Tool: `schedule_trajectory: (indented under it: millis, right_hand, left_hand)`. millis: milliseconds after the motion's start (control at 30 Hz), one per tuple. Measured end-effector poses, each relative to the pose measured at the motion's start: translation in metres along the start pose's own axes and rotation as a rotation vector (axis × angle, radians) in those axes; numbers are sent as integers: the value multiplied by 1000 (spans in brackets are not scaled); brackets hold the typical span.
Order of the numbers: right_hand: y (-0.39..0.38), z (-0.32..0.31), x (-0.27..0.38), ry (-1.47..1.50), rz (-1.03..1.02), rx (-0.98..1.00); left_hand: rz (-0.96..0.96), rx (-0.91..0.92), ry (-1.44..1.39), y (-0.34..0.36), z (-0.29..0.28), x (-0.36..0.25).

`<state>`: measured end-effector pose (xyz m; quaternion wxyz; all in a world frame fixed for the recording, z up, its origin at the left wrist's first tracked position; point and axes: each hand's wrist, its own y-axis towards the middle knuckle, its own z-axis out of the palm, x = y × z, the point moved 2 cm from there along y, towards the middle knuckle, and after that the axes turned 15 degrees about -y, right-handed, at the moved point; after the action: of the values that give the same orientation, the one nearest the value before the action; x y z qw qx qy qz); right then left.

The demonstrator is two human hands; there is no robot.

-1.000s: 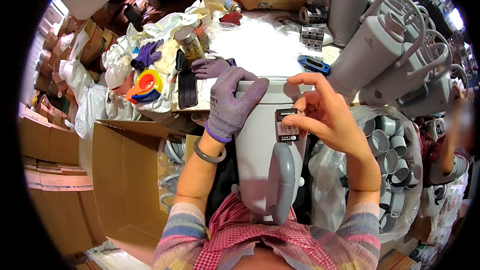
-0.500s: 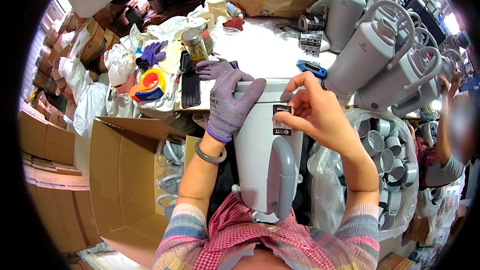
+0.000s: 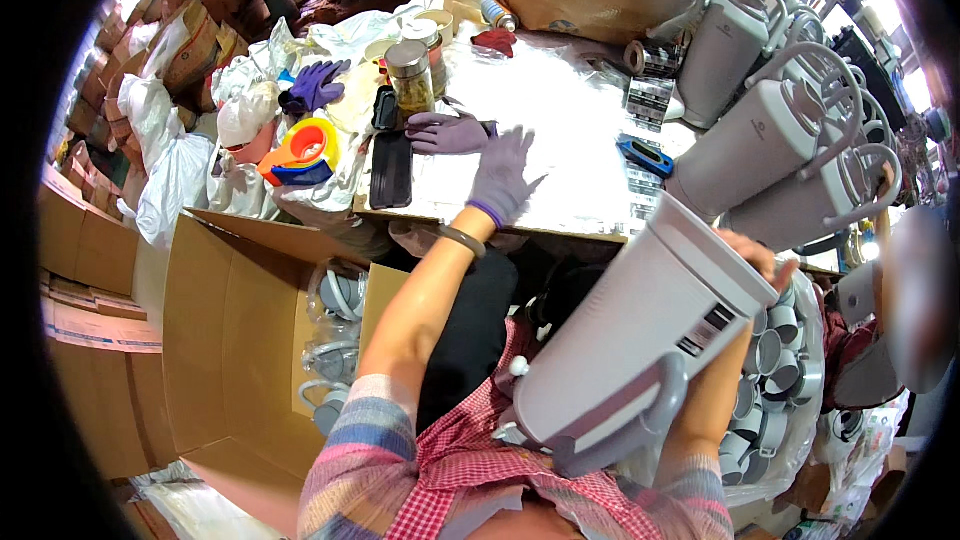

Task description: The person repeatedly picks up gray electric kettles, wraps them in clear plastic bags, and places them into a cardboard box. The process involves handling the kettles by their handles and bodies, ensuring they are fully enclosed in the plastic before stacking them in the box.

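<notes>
A tall grey plastic vessel (image 3: 625, 300) with a dark grey handle leans diagonally across my front, a black-and-white label (image 3: 703, 329) on its side. My right hand (image 3: 755, 253) grips it near the upper rim, partly hidden behind it. My left hand (image 3: 503, 172), in a light purple glove, is open with fingers spread at the white work surface (image 3: 560, 140), beside a loose purple glove (image 3: 445, 135) and right of a black oblong object (image 3: 390, 170). Strips of labels (image 3: 648, 100) and a blue tool (image 3: 645, 155) lie to the right.
An open carton (image 3: 230, 340) with handled grey parts is at left. A tape dispenser (image 3: 305, 150) and jars (image 3: 410, 80) sit on the bench. Grey vessels (image 3: 745, 145) crowd the right, above a bag of grey cups (image 3: 785, 380). Another person (image 3: 900, 330) works at far right.
The upright vessel has tilted to the right in my right hand. My left hand has let go of its rim and reached forward to the work surface, fingers now spread.
</notes>
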<state>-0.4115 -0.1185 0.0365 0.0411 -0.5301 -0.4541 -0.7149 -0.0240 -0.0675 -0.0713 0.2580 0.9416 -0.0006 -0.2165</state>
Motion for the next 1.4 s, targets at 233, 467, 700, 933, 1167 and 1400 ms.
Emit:
schedule_trajectory:
  millis: [233, 467, 700, 933, 1167, 1400]
  right_hand:
    - [-57, -38, 33, -148, 208, -312]
    - [-1, -6, -11, -377, 352, -291]
    - [-40, -40, -10, -302, 393, -413]
    - [-12, -20, -30, -299, 419, -347]
    - [30, -6, -73, -332, 559, -309]
    - [109, 49, -158, -787, 576, 70]
  left_hand:
    - [-145, 626, 15, -24, -13, -74]
    - [-62, 438, 440, 79, 37, 5]
    - [111, 1065, -296, -17, -43, -77]
    - [-105, 173, 61, 106, 41, 25]
    - [-452, 77, -1121, 170, 17, 64]
    - [-513, 211, -2027, 159, -40, 13]
